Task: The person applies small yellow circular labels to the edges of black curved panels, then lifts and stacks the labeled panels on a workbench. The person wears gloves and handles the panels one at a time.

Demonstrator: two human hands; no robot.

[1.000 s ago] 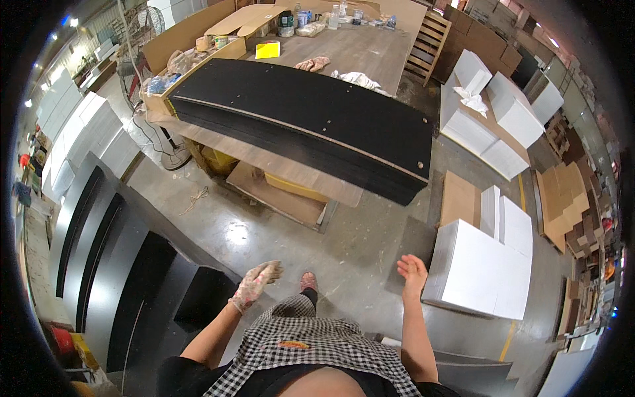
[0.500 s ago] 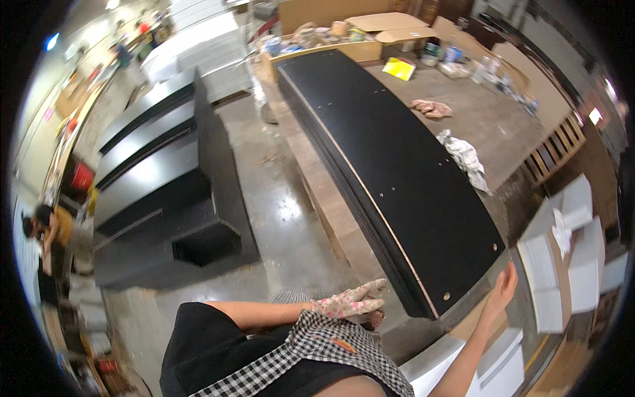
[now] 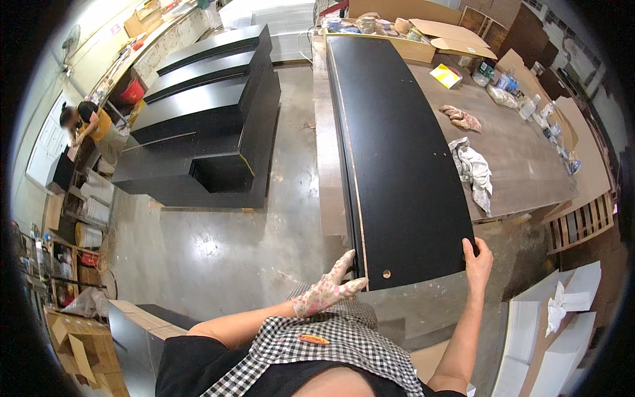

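Observation:
A long black panel point(image 3: 403, 165) with a curved right side lies on top of a stack of similar black boards point(image 3: 344, 152) on the worktable. A pale raw strip runs along its left edge, and a round hole shows near its close end. My left hand point(image 3: 327, 288), in a flowered glove, is at the near left corner, fingers stretched and apart against the stack's edge. At the near right corner my bare right hand point(image 3: 477, 261) is closed around the panel's edge, thumb and fingers bent; its fingertips are partly hidden.
More black boards point(image 3: 198, 159) are stacked on the floor at left. A glove point(image 3: 461, 119), a white rag point(image 3: 471, 172) and several bottles point(image 3: 536, 109) lie on the worktable point(image 3: 522, 165). White boards point(image 3: 529, 331) stand at near right. Another person point(image 3: 92, 126) bends at far left.
My view has swung left and the panel now appears more upright. My right hand has come onto the panel's near right corner, and my left hand has reached its near left corner.

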